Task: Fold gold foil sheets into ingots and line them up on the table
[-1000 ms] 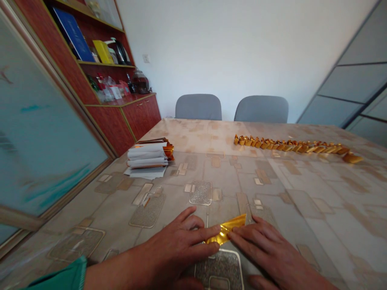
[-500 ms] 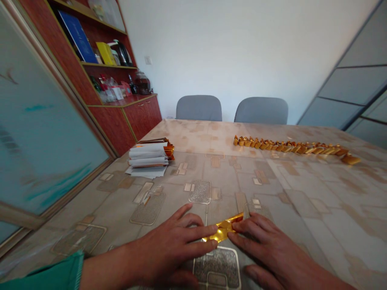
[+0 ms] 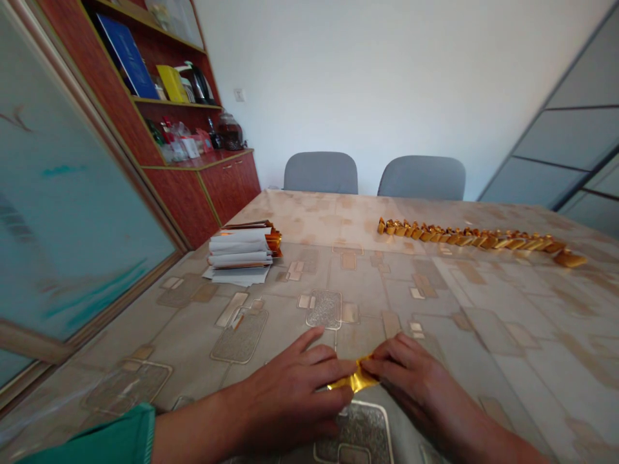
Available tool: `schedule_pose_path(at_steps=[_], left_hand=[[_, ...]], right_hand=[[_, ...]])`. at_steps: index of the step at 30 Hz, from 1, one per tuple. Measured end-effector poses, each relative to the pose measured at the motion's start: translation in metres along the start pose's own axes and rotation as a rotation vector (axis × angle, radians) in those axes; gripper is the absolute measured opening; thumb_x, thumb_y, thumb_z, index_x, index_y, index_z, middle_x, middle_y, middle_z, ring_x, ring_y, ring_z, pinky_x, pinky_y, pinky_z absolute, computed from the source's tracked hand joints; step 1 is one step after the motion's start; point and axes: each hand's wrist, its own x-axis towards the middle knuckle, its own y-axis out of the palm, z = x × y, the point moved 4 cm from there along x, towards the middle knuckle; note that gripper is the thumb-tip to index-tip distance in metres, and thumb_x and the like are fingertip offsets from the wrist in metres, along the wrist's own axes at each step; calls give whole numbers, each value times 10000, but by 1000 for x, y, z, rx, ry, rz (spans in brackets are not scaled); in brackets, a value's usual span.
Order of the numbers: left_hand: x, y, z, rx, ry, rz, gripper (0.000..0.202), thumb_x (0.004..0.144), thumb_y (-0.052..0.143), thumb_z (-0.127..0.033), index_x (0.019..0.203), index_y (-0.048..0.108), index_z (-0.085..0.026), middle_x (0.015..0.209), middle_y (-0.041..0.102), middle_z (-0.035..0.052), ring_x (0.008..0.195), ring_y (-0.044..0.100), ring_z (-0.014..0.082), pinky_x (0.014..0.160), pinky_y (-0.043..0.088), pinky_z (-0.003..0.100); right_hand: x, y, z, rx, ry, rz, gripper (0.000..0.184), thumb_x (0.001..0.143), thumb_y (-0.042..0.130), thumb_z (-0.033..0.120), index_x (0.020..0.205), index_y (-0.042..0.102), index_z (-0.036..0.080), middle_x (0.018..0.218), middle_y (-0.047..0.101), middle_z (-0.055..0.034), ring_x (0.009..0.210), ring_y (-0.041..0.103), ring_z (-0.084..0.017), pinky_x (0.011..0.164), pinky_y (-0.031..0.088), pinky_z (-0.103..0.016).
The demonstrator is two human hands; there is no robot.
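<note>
A strip of gold foil (image 3: 355,380) lies folded on the table close to me, its middle pinched between my hands. My left hand (image 3: 290,393) presses its fingertips on the strip's left part. My right hand (image 3: 406,374) comes in from the other side, its fingers curled over the right end, which they partly hide. Farther off stands a stack of white paper sheets (image 3: 239,254) with gold foil showing at its right edge. A long row of small folded gold foil pieces (image 3: 464,238) runs across the far right of the table.
The patterned table cover (image 3: 387,303) spreads under everything. A glass-fronted panel (image 3: 72,193) stands along the left edge, and a red wooden cabinet (image 3: 193,187) holds bottles and books behind it. Two grey chairs (image 3: 372,174) stand beyond the far edge.
My right hand has moved left and curled over the foil, closing the gap between my hands. Less of the strip shows, and its right end no longer sticks out.
</note>
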Motion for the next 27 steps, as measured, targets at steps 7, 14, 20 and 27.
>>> schedule_pose_path(at_steps=[7,14,20,27], left_hand=[[1,-6,3,20,55,-39,207,941,607,-246,1147,609,-261,1406,621,16,1193,588,224,1247,71,553],[6,-7,2,-29,20,-29,253,939,630,-260,1190,596,-246,1317,671,31,1185,590,219,1237,-6,559],[36,0,2,-77,-204,-154,138,983,587,-293,887,647,-213,903,711,6,939,592,211,1034,366,449],[33,1,6,-152,-581,-97,267,830,764,-361,959,606,-188,1017,607,46,956,515,254,796,402,366]], right_hand=[[5,1,-3,-20,77,-33,135,991,592,195,1051,702,245,950,680,-35,889,593,-223,819,429,-386],[1,3,-1,-27,147,-46,70,952,649,205,1011,665,237,988,666,-33,920,578,-232,831,394,-388],[21,-6,-12,43,165,47,76,938,638,177,914,691,225,872,685,-6,826,600,-194,778,364,-349],[34,-3,-20,57,158,65,215,748,647,-13,771,631,201,815,629,13,787,558,-168,711,341,-291]])
